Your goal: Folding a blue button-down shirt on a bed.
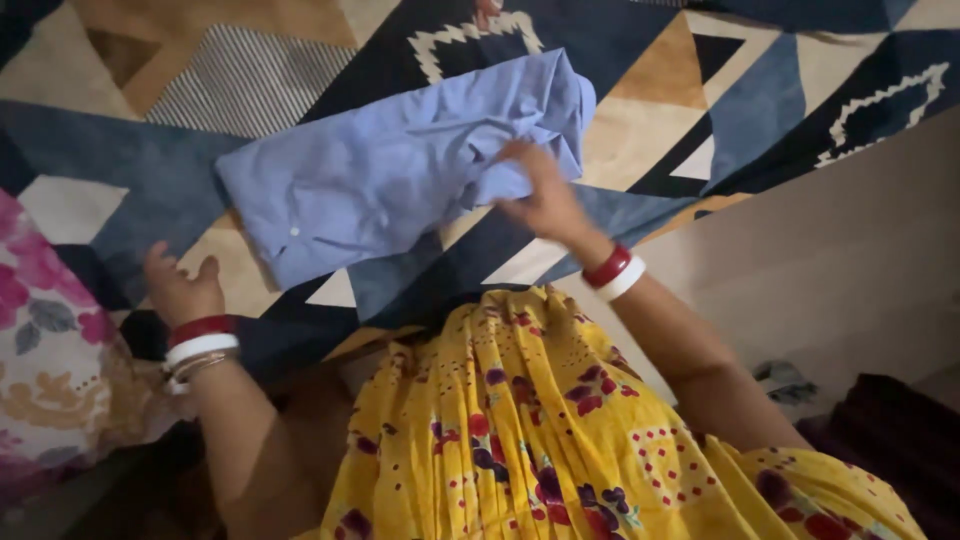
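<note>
Pinching the folded blue shirt, right hand; left hand loosely open, empty, on patterned bedspread.

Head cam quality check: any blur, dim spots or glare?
Head view: dim and soft overall; right hand slightly motion-blurred on the blue shirt; left hand sharper, resting on the patterned bedspread; lower corners fall into dark shadow; no glare.

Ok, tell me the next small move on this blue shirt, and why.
Probably smooth the bunched edge flat with the right hand. The light blue shirt lies partly folded on the patterned bedspread, crumpled where those fingers grip it, while the left hand rests off the cloth.
</note>
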